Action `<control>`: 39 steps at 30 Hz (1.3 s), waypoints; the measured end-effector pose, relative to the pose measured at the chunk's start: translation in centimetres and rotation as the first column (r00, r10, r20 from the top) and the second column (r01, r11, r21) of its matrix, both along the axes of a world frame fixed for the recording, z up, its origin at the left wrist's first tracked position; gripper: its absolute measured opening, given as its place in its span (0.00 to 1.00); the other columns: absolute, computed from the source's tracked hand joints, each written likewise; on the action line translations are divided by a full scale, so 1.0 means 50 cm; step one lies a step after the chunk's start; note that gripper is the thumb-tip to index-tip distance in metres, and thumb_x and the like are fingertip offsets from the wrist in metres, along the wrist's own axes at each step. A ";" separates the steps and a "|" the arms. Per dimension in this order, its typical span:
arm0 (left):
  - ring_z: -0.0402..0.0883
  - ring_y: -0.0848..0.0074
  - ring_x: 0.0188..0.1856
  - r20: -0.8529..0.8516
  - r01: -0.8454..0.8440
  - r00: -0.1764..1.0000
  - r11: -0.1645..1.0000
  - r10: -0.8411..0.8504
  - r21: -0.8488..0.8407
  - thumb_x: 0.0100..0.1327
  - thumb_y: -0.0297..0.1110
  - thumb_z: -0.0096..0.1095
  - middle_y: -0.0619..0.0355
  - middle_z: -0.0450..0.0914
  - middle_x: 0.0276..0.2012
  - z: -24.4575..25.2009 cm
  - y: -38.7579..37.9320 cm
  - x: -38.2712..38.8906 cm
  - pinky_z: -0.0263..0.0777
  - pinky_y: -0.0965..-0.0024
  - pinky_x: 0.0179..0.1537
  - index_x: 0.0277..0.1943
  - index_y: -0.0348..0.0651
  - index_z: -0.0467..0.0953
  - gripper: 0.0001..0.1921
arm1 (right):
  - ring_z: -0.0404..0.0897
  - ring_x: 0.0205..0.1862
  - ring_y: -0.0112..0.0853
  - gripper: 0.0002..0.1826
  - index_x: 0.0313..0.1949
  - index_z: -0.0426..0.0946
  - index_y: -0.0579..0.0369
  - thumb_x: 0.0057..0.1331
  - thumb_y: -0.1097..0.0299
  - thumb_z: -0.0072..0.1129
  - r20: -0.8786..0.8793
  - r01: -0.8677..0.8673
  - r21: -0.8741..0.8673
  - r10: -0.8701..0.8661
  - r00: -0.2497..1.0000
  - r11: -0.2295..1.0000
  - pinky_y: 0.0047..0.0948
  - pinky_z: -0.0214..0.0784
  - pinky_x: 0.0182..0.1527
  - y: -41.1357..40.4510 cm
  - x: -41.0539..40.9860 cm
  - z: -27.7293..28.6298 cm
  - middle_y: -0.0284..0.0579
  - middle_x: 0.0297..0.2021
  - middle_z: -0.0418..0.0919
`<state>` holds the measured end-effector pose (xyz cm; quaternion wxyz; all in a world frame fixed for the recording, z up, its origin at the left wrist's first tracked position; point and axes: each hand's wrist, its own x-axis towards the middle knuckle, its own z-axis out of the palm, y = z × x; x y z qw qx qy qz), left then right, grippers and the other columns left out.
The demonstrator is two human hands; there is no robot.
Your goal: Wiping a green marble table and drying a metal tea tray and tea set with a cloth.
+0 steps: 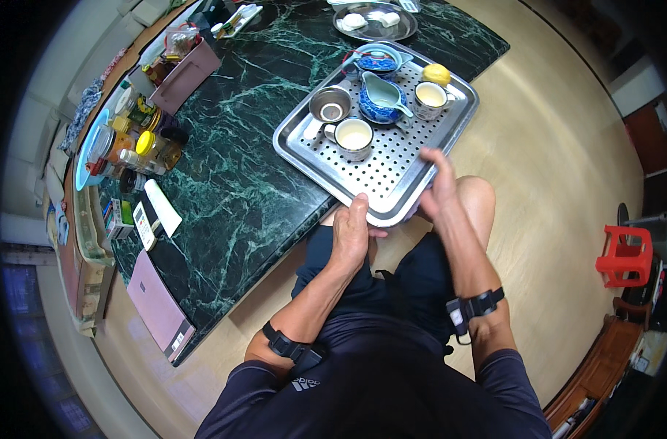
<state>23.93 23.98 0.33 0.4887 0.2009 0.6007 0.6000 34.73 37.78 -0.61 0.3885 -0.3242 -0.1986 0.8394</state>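
A perforated stainless-steel tray (391, 178) juts over the table's near edge above my lap. My left hand (351, 230) grips its near corner, with the thumb on the rim and fingers underneath. At the right side my right hand (442, 184) holds the rim, its fingers partly hidden below beside a bit of lavender material. On the tray stand a blue patterned teapot (378, 61), a blue-and-white porcelain pitcher (381, 104), a small metal bowl (330, 103), and two mugs, one nearer (353, 137) and one at the right (430, 99). Behind the right mug lies a lemon (436, 74).
The green marble table (240, 164) carries a metal plate (374, 30) with white pieces, a pink bin (188, 71), several jars (152, 145), a remote control (144, 226) and a pink folder (157, 307). A red plastic stool (624, 255) stands on the floor at right.
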 end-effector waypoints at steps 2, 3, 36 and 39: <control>0.87 0.70 0.36 -0.045 -0.030 0.999 1.000 0.030 0.000 0.75 0.49 0.42 0.45 0.86 0.39 0.009 0.005 -0.001 0.81 0.71 0.30 0.48 0.23 0.78 0.30 | 0.81 0.53 0.41 0.25 0.58 0.71 0.63 0.65 0.63 0.65 -0.046 -0.033 0.019 0.034 0.998 0.999 0.44 0.73 0.62 -0.028 0.006 -0.009 0.50 0.49 0.81; 0.88 0.69 0.33 -0.091 -0.059 0.994 0.998 0.059 0.001 0.75 0.50 0.41 0.45 0.87 0.34 0.018 0.004 -0.002 0.81 0.71 0.29 0.42 0.22 0.81 0.32 | 0.80 0.56 0.44 0.28 0.60 0.71 0.62 0.67 0.57 0.63 -0.114 -0.074 -0.011 0.072 0.991 0.997 0.48 0.70 0.64 -0.028 0.014 -0.014 0.52 0.54 0.80; 0.88 0.64 0.30 0.125 0.016 0.992 0.993 -0.001 -0.114 0.69 0.39 0.47 0.41 0.86 0.38 0.059 0.012 -0.052 0.82 0.71 0.24 0.53 0.19 0.73 0.25 | 0.85 0.27 0.33 0.23 0.54 0.72 0.63 0.71 0.57 0.64 0.308 -0.424 0.220 0.350 0.885 0.878 0.31 0.82 0.27 -0.020 0.077 0.086 0.48 0.34 0.84; 0.87 0.64 0.29 0.137 -0.013 0.990 0.992 0.030 -0.129 0.69 0.39 0.45 0.40 0.85 0.38 0.063 0.016 -0.046 0.81 0.72 0.23 0.52 0.19 0.73 0.25 | 0.84 0.22 0.33 0.15 0.43 0.76 0.61 0.74 0.58 0.59 0.318 -0.270 0.170 0.206 0.925 0.948 0.29 0.79 0.24 0.044 0.087 0.103 0.48 0.27 0.84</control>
